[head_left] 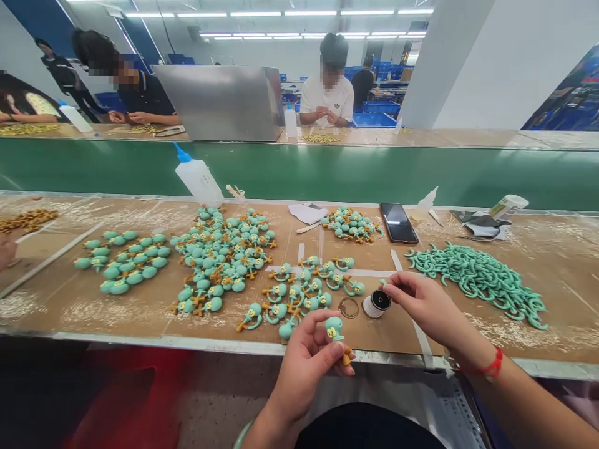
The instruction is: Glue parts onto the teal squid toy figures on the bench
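Observation:
Between the thumb and fingers of my left hand [306, 358] is a small figurine [334, 325] with a round teal head, yellow eyes and an orange lower part. My right hand [416, 302] pinches a small teal curved piece [382, 282]; only its tip shows past the fingers. Just beside those fingertips stands a small white pot with a black top [377, 304], and a thin brown ring [349, 307] lies left of it. Several figurines with curved teal arms [276, 312] lie behind my left hand. A heap of loose teal curved pieces [477, 274] lies beyond my right hand.
Large piles of teal figurines [219, 249] cover the left of the cardboard-topped table [140, 318]. A phone [399, 222], a small squeeze bottle [425, 204] and a large blue-capped bottle [199, 178] stand or lie toward the back. Co-workers sit across the green belt [327, 168].

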`<state>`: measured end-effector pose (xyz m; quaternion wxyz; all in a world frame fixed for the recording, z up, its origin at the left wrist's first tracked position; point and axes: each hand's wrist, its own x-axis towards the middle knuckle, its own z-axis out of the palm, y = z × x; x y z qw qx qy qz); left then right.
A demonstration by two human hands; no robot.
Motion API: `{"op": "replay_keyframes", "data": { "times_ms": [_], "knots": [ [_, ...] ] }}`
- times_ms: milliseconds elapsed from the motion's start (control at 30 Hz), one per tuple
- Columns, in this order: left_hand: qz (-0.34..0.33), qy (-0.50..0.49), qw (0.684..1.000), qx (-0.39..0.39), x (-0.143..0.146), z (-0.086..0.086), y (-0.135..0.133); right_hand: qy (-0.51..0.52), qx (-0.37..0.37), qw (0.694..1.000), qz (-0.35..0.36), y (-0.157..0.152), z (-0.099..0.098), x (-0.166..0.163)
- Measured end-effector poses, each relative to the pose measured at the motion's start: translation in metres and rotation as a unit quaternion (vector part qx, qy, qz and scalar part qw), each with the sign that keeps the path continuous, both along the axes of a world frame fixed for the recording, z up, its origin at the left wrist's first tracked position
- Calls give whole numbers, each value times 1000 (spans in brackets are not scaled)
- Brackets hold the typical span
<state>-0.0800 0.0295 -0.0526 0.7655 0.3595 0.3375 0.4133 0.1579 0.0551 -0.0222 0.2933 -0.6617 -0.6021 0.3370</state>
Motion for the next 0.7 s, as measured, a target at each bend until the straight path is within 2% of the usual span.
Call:
{"op": "replay_keyframes", "data": {
  "times_ms": [367,700],
  "knots": [
    [8,-3,1000,17,0,0,1,-31,2,1000,-6,2,-3,2],
    [11,17,1000,0,1,1,-1,-35,13,999,-10,1,-3,0]
  ]
}}
